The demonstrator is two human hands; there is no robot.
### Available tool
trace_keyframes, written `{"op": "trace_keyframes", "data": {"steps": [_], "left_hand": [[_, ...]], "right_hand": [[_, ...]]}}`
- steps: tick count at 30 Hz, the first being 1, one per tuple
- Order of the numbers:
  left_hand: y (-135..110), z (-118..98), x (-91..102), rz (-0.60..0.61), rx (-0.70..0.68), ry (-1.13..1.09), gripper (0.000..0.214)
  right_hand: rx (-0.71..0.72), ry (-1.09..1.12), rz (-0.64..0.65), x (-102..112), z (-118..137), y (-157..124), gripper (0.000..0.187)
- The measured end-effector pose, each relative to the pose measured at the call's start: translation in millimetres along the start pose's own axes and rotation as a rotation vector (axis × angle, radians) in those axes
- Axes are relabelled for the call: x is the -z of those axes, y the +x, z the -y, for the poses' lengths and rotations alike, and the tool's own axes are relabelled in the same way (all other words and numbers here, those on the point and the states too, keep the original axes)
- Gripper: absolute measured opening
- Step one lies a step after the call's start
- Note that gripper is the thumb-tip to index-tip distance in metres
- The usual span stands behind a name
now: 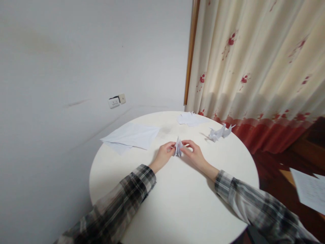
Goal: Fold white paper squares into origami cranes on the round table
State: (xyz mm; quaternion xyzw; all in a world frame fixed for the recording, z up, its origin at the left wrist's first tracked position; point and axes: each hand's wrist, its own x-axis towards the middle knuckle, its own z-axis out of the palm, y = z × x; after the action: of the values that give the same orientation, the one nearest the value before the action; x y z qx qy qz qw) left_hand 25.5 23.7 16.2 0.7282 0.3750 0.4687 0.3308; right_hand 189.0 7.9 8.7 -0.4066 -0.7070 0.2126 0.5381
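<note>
A small piece of folded white paper (178,148) stands upright near the middle of the round table, its pointed tip upward and its folds fanned slightly apart. My left hand (164,154) pinches its left side between thumb and fingers. On the other side, my right hand (195,153) holds the right flap, thumb toward me and fingers curled behind. Parts of the fingertips are hidden by the paper's folds.
The round white table (162,203) carries a stack of white paper sheets (132,135) at left. Folded paper cranes (217,134) sit at right, with more paper (189,118) at the far edge. Beyond are a wall socket (114,102) and a flowered curtain (254,67).
</note>
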Motion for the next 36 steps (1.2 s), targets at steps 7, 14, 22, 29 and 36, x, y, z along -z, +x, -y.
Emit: {"op": "trace_keyframes", "data": {"steps": [7,14,22,29,36], "left_hand": [[0.8,8.2,0.4,0.064,0.132,-0.134,0.016],[-0.3,7.6,1.6,0.035,0.204,-0.195,0.011],[-1.1,8.5,0.5,0.006,0.213,-0.171,0.009],[-0.8,9.8,0.9,0.05,0.219,-0.181,0.007],[0.7,18.1,0.3,0.05,0.254,-0.184,0.01]], "right_hand": [[-0.041,-0.069,0.051,-0.4,-4.5,-3.5,0.013],[-0.032,-0.127,0.089,3.4,-2.9,-4.7,0.013],[-0.061,-0.144,0.032,4.5,-2.0,-5.9,0.015],[-0.056,-0.11,0.083,4.1,-0.8,-4.2,0.012],[-0.021,-0.207,0.077,7.4,-9.2,-5.9,0.01]]}}
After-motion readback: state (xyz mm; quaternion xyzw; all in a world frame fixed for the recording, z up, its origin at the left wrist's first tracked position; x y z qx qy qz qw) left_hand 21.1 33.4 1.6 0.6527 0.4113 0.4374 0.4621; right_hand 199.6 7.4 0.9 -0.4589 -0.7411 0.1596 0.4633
